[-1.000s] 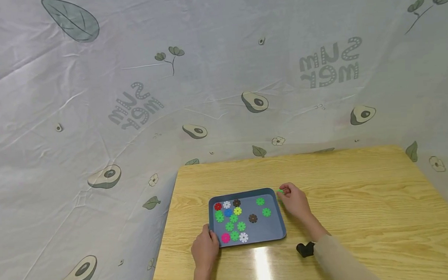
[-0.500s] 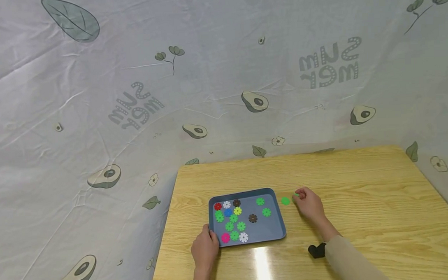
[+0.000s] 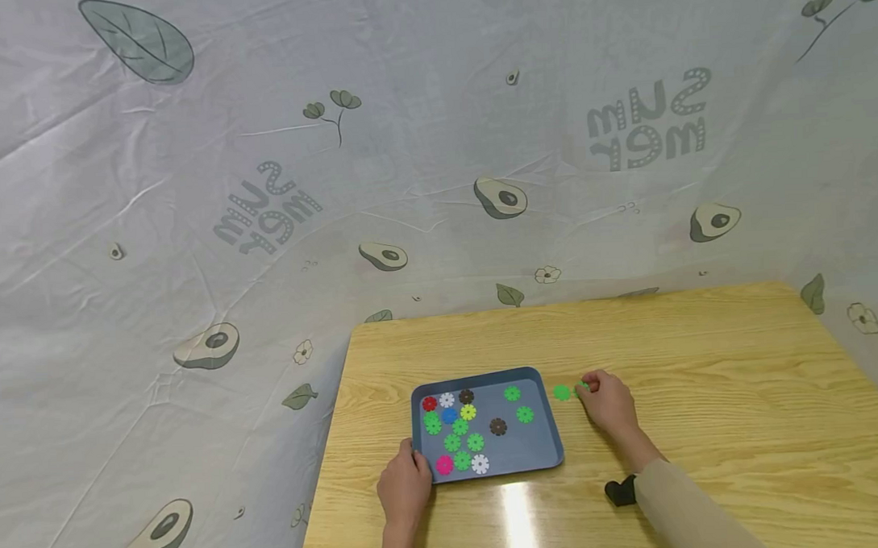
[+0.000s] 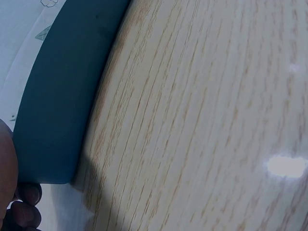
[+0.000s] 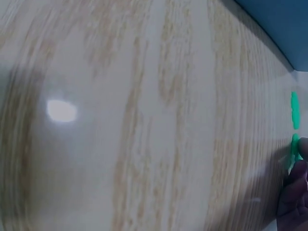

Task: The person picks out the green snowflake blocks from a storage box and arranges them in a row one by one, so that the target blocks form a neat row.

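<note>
My left hand (image 3: 404, 486) grips the near left corner of a grey-blue tray (image 3: 521, 456). In the left wrist view, the tray's wall (image 4: 62, 96) shows with curled fingertips (image 4: 28, 195) at its corner. Beyond the tray's right side, my right hand (image 3: 611, 407) pinches a green notched disc (image 3: 581, 388) low at the table. Another green notched disc (image 3: 562, 392) lies flat between that hand and the tray. The right wrist view catches the held disc (image 5: 294, 144) at its edge, partly hidden by fingers.
Several notched discs lie in the tray, mostly towards its left: green, a red one (image 3: 430, 403), a blue one (image 3: 450, 415), a pink one (image 3: 445, 465), plus white, yellow and brown. The wooden table (image 3: 703, 361) reaches back to a printed cloth (image 3: 434, 145).
My right hand has moved right from the tray's edge, and a green disc now shows on the table beside the tray. The left hand stays at the tray's corner.
</note>
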